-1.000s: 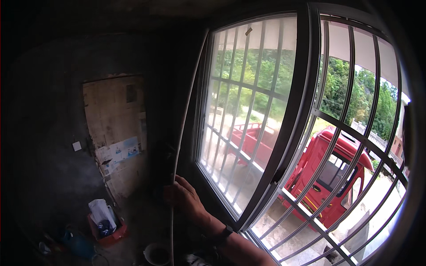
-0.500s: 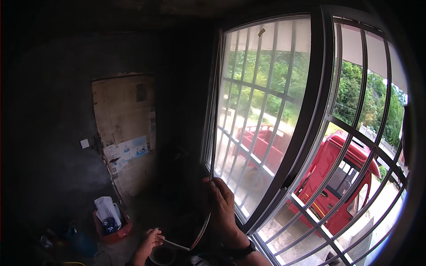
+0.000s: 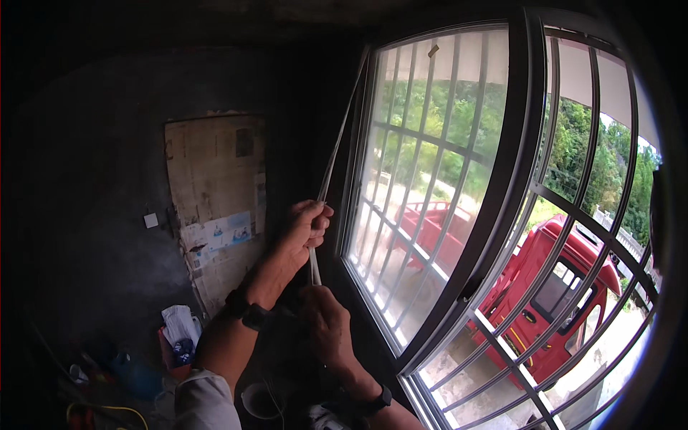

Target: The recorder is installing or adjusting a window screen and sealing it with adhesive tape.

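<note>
A long, narrow, pale strip (image 3: 335,154) runs down slantwise from the upper left corner of the window frame. What it is made of I cannot tell. My left hand (image 3: 309,228) is closed around it at about mid-height, left of the window. Just below, my right hand (image 3: 327,324) is closed on the same strip, and a short taut length shows between the two fists. Dark bands sit on both wrists. The sliding window (image 3: 430,179) stands right beside the strip, its pane hazy.
Metal bars (image 3: 566,236) cross the window; a red truck (image 3: 552,301) stands outside. Cardboard (image 3: 215,186) covers a doorway in the dark wall. On the floor are a red box (image 3: 167,351) with white bags, a blue object (image 3: 140,376), a yellow cable (image 3: 122,408) and a round container (image 3: 259,401).
My left hand has risen from low down and gripped the strip above my right hand. My right hand has shifted slightly left and lower. The strip now slants away from the window frame.
</note>
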A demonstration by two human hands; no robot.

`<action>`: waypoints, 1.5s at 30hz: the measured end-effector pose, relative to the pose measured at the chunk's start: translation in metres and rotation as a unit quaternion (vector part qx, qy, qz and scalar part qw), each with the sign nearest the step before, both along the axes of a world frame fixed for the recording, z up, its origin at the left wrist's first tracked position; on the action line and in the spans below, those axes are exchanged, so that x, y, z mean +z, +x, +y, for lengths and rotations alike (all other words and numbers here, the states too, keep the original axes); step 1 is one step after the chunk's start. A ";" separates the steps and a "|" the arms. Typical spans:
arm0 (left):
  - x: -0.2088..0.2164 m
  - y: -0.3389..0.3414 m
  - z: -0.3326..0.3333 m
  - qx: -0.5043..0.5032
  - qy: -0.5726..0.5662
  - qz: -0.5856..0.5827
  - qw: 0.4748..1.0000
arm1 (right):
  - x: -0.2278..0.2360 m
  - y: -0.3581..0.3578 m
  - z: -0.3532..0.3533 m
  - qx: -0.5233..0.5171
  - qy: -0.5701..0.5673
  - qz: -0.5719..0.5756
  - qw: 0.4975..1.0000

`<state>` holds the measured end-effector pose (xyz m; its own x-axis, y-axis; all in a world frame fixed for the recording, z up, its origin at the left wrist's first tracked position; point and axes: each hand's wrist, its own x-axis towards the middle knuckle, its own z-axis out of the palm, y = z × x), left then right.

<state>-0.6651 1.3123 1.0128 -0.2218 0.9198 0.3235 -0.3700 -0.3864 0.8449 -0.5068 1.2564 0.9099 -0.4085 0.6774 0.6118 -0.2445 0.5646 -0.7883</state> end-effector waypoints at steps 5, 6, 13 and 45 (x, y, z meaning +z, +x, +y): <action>-0.126 -0.053 -0.117 0.110 -0.126 -0.027 0.986 | -0.094 -0.010 -0.044 0.177 0.042 -0.102 0.978; -0.167 -0.050 -0.154 0.146 -0.148 -0.004 0.978 | -0.190 -0.033 -0.048 0.111 0.154 -0.182 0.965; -0.395 0.013 -0.365 0.160 -0.465 -0.069 0.868 | -0.273 0.026 -0.163 0.531 -0.449 -0.021 0.718; -0.277 0.202 -0.188 -0.068 -0.207 0.056 0.974 | -0.177 0.196 -0.140 -0.114 -0.176 -0.112 0.971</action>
<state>-0.4633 1.1240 0.7358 -0.0734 0.9951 -0.0657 -0.2907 0.0417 0.9559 -0.3113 1.1167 0.7327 -0.3188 0.9174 0.2381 0.0557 0.2689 -0.9616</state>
